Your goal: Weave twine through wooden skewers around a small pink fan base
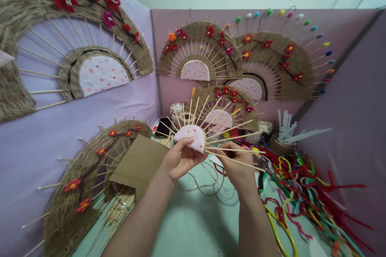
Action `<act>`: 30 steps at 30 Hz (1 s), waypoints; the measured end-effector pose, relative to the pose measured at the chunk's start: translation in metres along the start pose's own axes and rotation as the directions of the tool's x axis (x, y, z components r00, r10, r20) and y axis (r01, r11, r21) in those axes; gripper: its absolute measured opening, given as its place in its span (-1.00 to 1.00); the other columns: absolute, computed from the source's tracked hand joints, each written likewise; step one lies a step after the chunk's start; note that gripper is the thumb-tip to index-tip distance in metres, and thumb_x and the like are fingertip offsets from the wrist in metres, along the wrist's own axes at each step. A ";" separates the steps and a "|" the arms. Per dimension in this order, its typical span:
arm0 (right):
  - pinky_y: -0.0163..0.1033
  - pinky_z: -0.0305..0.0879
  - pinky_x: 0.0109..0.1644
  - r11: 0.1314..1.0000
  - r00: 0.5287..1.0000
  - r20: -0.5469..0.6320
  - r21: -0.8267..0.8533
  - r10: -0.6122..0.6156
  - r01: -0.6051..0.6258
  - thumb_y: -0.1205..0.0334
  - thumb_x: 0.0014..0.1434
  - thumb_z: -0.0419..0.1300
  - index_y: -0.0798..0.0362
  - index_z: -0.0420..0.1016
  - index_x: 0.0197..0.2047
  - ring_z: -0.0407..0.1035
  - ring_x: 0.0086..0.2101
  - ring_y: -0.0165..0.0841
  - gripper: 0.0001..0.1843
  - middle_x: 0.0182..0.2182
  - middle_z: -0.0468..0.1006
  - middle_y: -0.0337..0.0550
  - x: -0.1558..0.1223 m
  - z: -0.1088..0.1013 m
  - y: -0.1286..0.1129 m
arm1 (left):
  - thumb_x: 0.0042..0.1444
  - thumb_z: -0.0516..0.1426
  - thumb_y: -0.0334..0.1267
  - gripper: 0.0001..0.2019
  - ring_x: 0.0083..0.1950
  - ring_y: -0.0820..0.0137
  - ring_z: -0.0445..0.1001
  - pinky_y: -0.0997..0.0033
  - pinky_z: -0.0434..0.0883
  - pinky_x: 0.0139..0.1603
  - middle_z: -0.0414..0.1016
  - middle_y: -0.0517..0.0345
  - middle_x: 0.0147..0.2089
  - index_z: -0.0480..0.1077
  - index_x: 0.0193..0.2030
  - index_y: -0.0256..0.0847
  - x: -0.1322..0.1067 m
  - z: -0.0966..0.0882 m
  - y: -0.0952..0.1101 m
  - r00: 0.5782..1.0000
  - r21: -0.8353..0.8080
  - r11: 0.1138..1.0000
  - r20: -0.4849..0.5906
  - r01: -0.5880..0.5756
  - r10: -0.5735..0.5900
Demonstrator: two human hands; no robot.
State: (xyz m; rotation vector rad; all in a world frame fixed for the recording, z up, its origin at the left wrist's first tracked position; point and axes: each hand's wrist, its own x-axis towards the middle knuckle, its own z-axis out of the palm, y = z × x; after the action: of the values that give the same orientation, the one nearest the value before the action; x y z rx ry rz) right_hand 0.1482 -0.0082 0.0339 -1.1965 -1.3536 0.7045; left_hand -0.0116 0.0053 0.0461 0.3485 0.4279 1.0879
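Observation:
A small half-round pad (193,135) of white cloth with pink dots has several thin wooden skewers (232,138) fanning out of it. My left hand (178,160) is closed on the pad's left lower edge, thumb on its face. My right hand (237,168) is closed under the pad's right side, pinching near the lowest skewers; what the fingers grip is partly hidden. Both hands hold the piece up above the pale green table (193,225).
Finished jute fans with felt flowers lean on the purple partition walls: a large fan (75,28), a low one (81,184), two at the back (199,48), (271,64). Brown cardboard (138,164) and loose skewers (120,209) lie left. Coloured pipe cleaners (301,192) pile at right.

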 end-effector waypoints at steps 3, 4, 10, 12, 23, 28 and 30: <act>-0.36 0.03 -0.56 0.999 0.989 0.149 -0.041 -0.015 0.021 -0.03 0.00 0.27 0.09 0.43 -0.50 0.15 -0.58 -0.47 -0.67 -0.62 0.35 -0.29 0.004 -0.013 0.006 | 0.12 0.04 -0.45 -0.85 -0.34 0.40 0.50 0.36 0.51 -0.27 0.51 0.03 -0.35 0.35 -0.18 -0.35 0.000 0.000 0.002 0.999 0.013 1.000 -0.037 -0.020 0.021; -0.36 0.08 -0.52 0.997 0.977 0.214 -0.074 -0.016 0.033 -0.01 0.03 0.25 0.09 0.46 -0.45 0.20 -0.55 -0.45 -0.70 -0.57 0.40 -0.26 0.005 -0.020 0.008 | 0.11 0.04 -0.45 -0.86 -0.34 0.41 0.50 0.36 0.51 -0.28 0.51 0.03 -0.35 0.35 -0.18 -0.35 0.000 0.000 0.004 0.998 0.021 0.999 -0.050 -0.031 0.032; -0.31 0.22 -0.41 0.968 0.962 0.271 -0.246 0.025 0.044 0.01 0.08 0.21 0.07 0.49 -0.38 0.32 -0.47 -0.37 -0.72 -0.48 0.50 -0.19 0.005 -0.068 0.015 | 0.09 0.07 -0.45 -0.89 -0.33 0.39 0.49 0.37 0.50 -0.31 0.51 0.04 -0.36 0.37 -0.23 -0.32 0.003 -0.007 0.013 0.989 0.088 0.988 -0.068 -0.128 0.135; -0.32 0.23 -0.39 0.968 0.949 0.316 -0.245 0.019 0.062 0.02 0.10 0.19 0.06 0.48 -0.36 0.33 -0.44 -0.38 -0.74 -0.47 0.49 -0.19 -0.001 -0.079 0.011 | 0.08 0.07 -0.46 -0.89 -0.34 0.41 0.49 0.35 0.50 -0.28 0.51 0.07 -0.37 0.37 -0.24 -0.30 0.006 -0.009 0.013 0.982 0.100 0.982 -0.090 -0.159 0.168; -0.34 0.21 -0.37 0.997 0.997 -0.012 -0.035 -0.072 0.071 0.12 0.07 0.26 0.02 0.51 -0.33 0.32 -0.42 -0.40 -0.85 -0.44 0.49 -0.22 -0.009 -0.072 -0.005 | 0.08 0.09 -0.46 -0.93 -0.42 0.46 0.45 0.35 0.49 -0.31 0.49 0.11 -0.42 0.35 -0.30 -0.27 0.007 -0.006 0.008 0.983 0.099 0.986 -0.116 -0.131 0.143; -0.35 0.13 -0.46 0.994 0.995 -0.103 0.110 0.020 -0.008 0.08 -0.02 0.30 0.05 0.51 -0.37 0.23 -0.51 -0.45 -0.78 -0.53 0.44 -0.27 0.010 -0.052 0.016 | 0.10 0.07 -0.46 -0.90 -0.38 0.43 0.46 0.37 0.47 -0.32 0.49 0.08 -0.37 0.35 -0.23 -0.29 0.003 0.000 -0.001 0.997 0.059 0.998 -0.081 -0.009 0.014; -0.35 0.10 -0.48 0.991 0.990 -0.134 0.132 0.037 -0.019 0.07 -0.05 0.31 0.07 0.49 -0.42 0.19 -0.53 -0.47 -0.77 -0.57 0.39 -0.29 0.017 -0.039 0.026 | 0.11 0.06 -0.45 -0.89 -0.38 0.43 0.46 0.38 0.45 -0.33 0.50 0.04 -0.36 0.35 -0.21 -0.32 0.001 0.005 -0.010 0.995 0.057 0.996 -0.066 0.072 -0.068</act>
State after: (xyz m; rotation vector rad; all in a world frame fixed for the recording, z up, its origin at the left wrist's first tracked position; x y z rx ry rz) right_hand 0.1949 0.0066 0.0234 -1.1400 -1.1615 0.7073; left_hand -0.0010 0.0016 0.0451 0.3497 0.5267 1.0211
